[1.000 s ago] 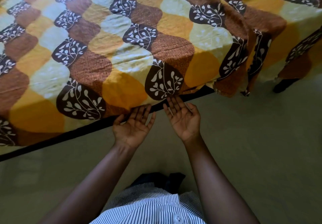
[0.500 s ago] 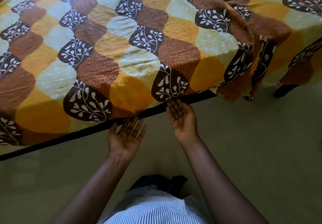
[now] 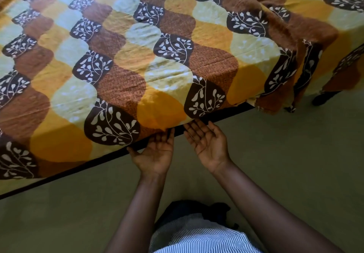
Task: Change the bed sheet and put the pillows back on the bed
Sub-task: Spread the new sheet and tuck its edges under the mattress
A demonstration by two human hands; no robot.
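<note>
A bed sheet (image 3: 122,71) patterned in brown, yellow and pale waves with white leaf prints covers the bed and fills the upper part of the view. Its near edge lies along the dark bed frame (image 3: 65,176). My left hand (image 3: 155,154) is palm up with the fingers spread, and its fingertips reach under the sheet's edge. Beside it my right hand (image 3: 206,142) is also palm up and flat, fingertips touching the frame just below the sheet. Neither hand holds anything. At the right corner the sheet hangs loose in folds (image 3: 283,87). No pillows are in view.
A greenish-grey floor (image 3: 285,164) runs from the bed frame toward me and to the right. A dark bed leg (image 3: 323,97) stands at the right under the hanging sheet. My striped shirt (image 3: 197,241) shows at the bottom.
Both hands have stayed palm up at the sheet's near edge. My left hand drew back a little, then slid forward again until its fingertips went under the sheet.
</note>
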